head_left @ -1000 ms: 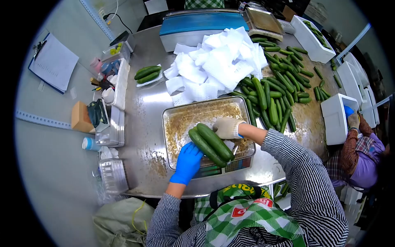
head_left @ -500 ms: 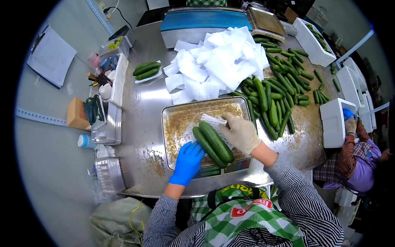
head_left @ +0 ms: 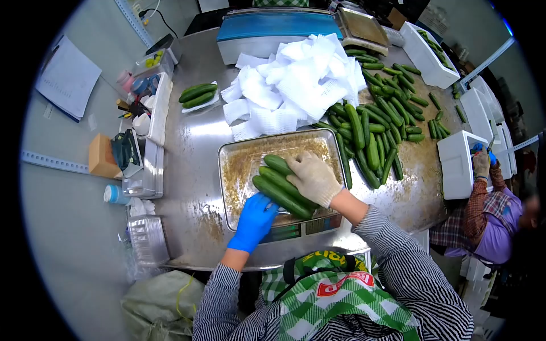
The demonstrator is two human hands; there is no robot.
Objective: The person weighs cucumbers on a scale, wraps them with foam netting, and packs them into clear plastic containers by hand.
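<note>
My left hand (head_left: pixel 255 223), in a blue glove, supports the lower left side of a group of cucumbers (head_left: pixel 282 196) above a worn metal tray (head_left: pixel 228 149). Its fingertips are partly hidden beneath them. Three cucumbers lie side by side at a slant. My right hand (head_left: pixel 314 178), in a cream knit glove, grips the group from its upper right side, fingers bent over the top cucumber (head_left: pixel 277 164). Beyond the tray is a heap of white foam sheets (head_left: pixel 296 85). Many loose cucumbers (head_left: pixel 375 145) are piled to the right.
Two cucumbers rest on a white sheet (head_left: pixel 199 96) at the left. A blue-topped machine (head_left: pixel 278 28) stands at the back. Clear plastic trays (head_left: pixel 149 240) sit at the left edge. On the right, a co-worker's gloved hands (head_left: pixel 482 161) are at a white foam box (head_left: pixel 455 170).
Three cucumbers now show between my hands, where two showed before. My right hand has moved from a white foam piece beside them onto the cucumbers. The foam piece is now mostly hidden.
</note>
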